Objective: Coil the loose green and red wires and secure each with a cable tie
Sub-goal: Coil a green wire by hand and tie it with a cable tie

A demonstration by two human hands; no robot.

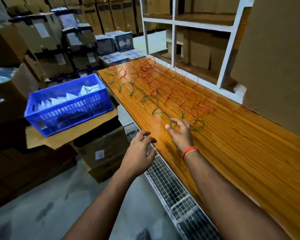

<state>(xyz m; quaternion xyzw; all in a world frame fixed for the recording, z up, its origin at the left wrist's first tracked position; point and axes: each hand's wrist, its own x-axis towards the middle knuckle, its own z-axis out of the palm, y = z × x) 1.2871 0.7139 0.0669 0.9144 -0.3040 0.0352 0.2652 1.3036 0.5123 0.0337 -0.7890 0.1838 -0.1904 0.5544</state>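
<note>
The right hand [180,134] reaches out over the wooden surface [232,153], palm down, its fingers [184,122] spread and loosely curled at the near end of the green wire [156,99]. A green loop passes just under the fingertips, but whether they pinch it or only hover over it cannot be told; the motion blur hides the contact. An orange band [189,151] circles that wrist.

The left hand [140,149] hangs over the near edge of the surface, to the left of the right hand and slightly nearer the person. Its fingers [145,135] are relaxed, slightly bent, and hold nothing.

The green wire runs in loose uncoiled waves away from the right fingers toward the far left corner of the surface, with another short green curl [198,124] just right of those fingers. The red wire [163,80] lies tangled and loose beyond and to the right of the fingers, spreading along the far side of the surface up to the white shelf frame [173,40].

Well left of both hands, a blue crate [68,108] holding white packets [88,90] sits on a cardboard box [100,151]. Below the left hand a metal grate [171,187] runs along the floor beside the surface.
</note>
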